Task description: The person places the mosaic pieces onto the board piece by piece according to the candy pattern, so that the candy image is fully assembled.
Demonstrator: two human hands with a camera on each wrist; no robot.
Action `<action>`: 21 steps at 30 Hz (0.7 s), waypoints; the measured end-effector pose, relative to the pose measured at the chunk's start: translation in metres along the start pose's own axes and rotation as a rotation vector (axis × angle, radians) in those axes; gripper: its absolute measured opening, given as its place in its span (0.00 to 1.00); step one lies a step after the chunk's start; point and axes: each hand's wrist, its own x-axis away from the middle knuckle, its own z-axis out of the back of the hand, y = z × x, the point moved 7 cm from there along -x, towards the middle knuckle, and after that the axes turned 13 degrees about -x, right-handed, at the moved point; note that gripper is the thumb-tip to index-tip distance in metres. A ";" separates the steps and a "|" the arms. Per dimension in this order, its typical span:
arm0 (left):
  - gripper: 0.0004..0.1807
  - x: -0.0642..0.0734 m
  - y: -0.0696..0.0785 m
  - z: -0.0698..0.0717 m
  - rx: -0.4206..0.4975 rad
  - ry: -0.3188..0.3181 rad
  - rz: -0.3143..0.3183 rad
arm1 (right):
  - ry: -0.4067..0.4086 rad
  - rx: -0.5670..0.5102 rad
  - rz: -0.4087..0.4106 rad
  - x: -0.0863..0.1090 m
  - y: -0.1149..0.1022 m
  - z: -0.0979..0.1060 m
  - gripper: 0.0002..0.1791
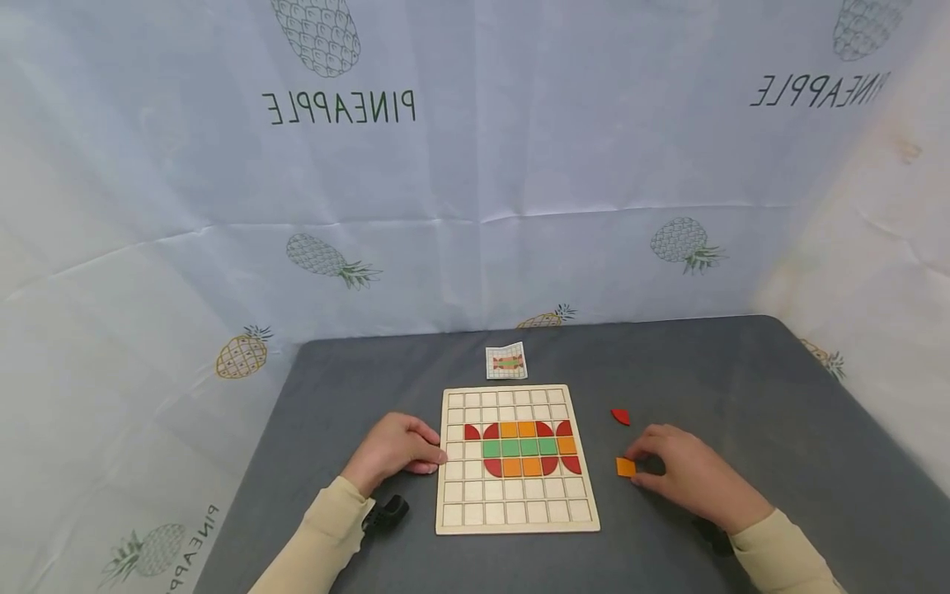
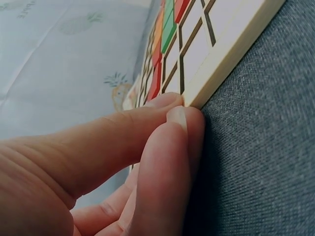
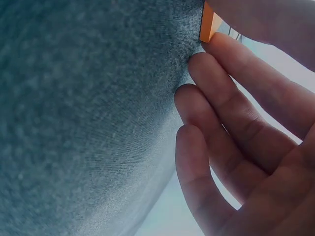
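Note:
My left hand point(image 1: 395, 451) pinches the left edge of a wooden grid board point(image 1: 493, 513), thumb and index finger at its rim in the left wrist view. Red quarter-round, orange square and green square tiles point(image 1: 510, 447) fill the board's middle rows, a green row between red and orange ones. A single red quarter-round tile point(image 1: 472, 432) lies left of them in its own cell. Right of the board, my right hand point(image 1: 686, 474) holds an orange square tile point(image 1: 625, 468) between thumb and index finger, low over the table. Its other fingers are loosely bent in the right wrist view.
A loose red quarter-round tile point(image 1: 620, 417) lies on the grey table point(image 1: 371, 371) just beyond my right hand. Behind the board is a small card point(image 1: 507, 361) printed with a coloured grid pattern. A pineapple-print curtain point(image 1: 475, 165) hangs around the table's back and sides.

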 end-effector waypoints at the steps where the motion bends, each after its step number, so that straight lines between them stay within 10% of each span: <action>1: 0.17 0.000 0.000 -0.001 0.000 0.003 0.003 | 0.000 -0.001 -0.004 0.000 0.000 0.000 0.13; 21: 0.20 -0.004 -0.005 0.000 0.046 -0.025 -0.018 | 0.008 -0.071 0.110 -0.056 -0.064 -0.017 0.09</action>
